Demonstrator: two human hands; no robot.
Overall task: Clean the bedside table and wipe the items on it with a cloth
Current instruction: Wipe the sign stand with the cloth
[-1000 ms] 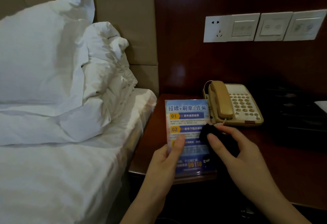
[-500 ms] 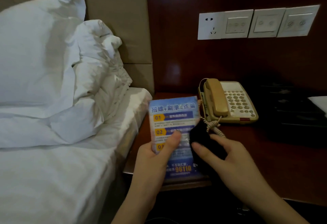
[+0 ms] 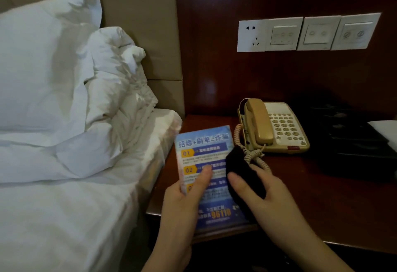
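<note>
Head view: the left hand (image 3: 182, 203) grips the blue printed notice card in its clear acrylic stand (image 3: 209, 177) by the left edge, thumb pressed across the face, fingers behind. The card's long axis runs away from the person, tilted slightly left at the top. The right hand (image 3: 270, 198) clasps a dark bunched cloth (image 3: 240, 172), which bears on the card's right edge, directly beside the left thumb. The card is held over the near left corner of the dark red-brown wooden bedside table (image 3: 311, 196). The cloth hand is the nearer to the beige corded telephone (image 3: 275, 125), which lies just beyond it. Judgement: the wipe should run leftward across the card face.
</note>
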